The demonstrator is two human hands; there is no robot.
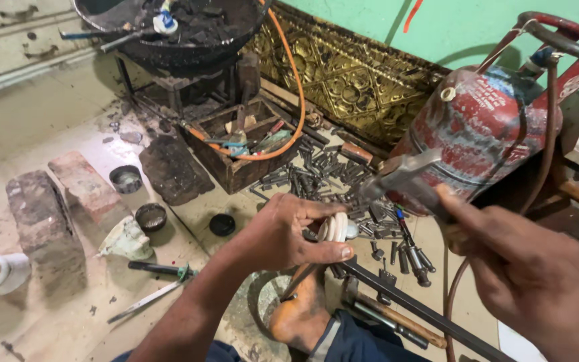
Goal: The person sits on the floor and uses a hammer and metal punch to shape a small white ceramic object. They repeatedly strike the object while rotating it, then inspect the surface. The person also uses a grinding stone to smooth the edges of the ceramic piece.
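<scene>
The left hand (283,234) sits in the middle of the scene, its thumb and fingers pinched together on a small stack of white ring-shaped bangles (335,228); the rings stand on edge above the person's bare foot (299,315), which rests on the dusty floor; the right hand (527,275) is at the near right, fingers wrapped tight round the handle of a grey metal hammer-like tool (403,175), whose blurred head hangs just to the right of and above the rings, apart from them; beyond the tool lies a worn red gas cylinder (484,127), tilted on its side at the far right; a scatter of small dark metal punches (316,171) covers the floor between the cylinder and an open wooden box of tools (239,144); an orange hose (297,100) loops over the box; two reddish bricks (55,208) lie at the left; a long dark metal bar (423,310) runs along the floor near the foot.
</scene>
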